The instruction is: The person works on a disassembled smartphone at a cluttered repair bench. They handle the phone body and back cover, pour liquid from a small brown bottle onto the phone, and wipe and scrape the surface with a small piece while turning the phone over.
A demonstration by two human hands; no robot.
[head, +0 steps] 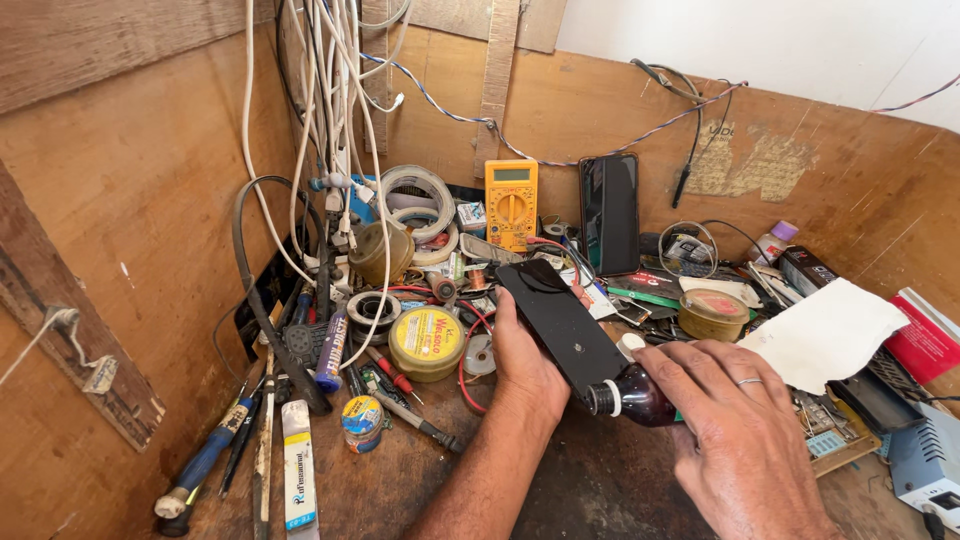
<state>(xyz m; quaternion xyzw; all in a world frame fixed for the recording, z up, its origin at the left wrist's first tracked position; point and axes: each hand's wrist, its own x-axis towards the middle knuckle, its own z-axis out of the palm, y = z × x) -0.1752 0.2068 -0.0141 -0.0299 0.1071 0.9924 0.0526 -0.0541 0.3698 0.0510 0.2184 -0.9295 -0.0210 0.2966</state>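
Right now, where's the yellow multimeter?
Head view, upper centre: the yellow multimeter leans against the back board, just left of the upright black phone.

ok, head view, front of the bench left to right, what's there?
Blue-handled screwdriver → white tube → small blue tin → left hand on a black phone panel → dark bottle → right hand → grey box.

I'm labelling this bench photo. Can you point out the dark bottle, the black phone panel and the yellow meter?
dark bottle (640, 397), head view, on its belly.
black phone panel (565, 325), head view, on its flat back.
yellow meter (511, 208), head view, on its dial.
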